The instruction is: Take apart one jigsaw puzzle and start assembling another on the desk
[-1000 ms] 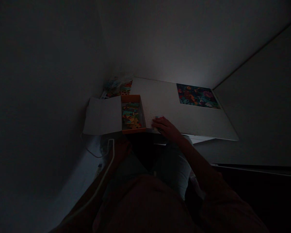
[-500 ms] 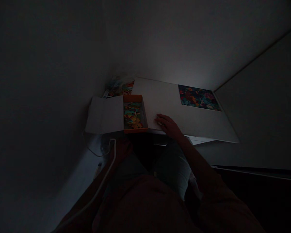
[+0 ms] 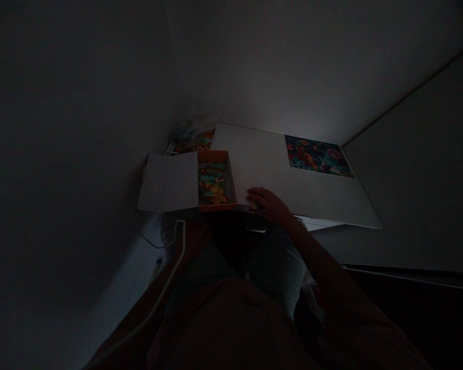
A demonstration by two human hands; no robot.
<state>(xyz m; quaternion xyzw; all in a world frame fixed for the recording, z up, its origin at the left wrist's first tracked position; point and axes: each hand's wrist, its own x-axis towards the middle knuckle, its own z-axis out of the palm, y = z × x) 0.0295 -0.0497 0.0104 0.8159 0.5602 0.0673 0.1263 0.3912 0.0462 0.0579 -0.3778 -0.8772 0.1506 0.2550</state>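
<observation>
My right hand (image 3: 270, 205) rests at the near edge of a white board (image 3: 262, 164), just right of an open orange cardboard box (image 3: 217, 155). A small yellow-green jigsaw piece (image 3: 257, 206) shows under its fingers. Several colourful jigsaw pieces (image 3: 213, 184) lie heaped in the box. A patch of assembled floral jigsaw (image 3: 319, 156) lies at the board's far right corner. My left hand (image 3: 193, 239) is dim, just below the box's near wall, and its fingers are hard to make out.
A white box lid (image 3: 168, 182) lies open left of the box. Behind it sits a clear bag (image 3: 191, 134) with colourful contents. A pale cable (image 3: 165, 293) runs along my left arm. My knee (image 3: 278, 272) lies below the board, with pale walls around.
The whole scene has shifted slightly right in view. My right hand has slid along the board's near edge and stays close to the box.
</observation>
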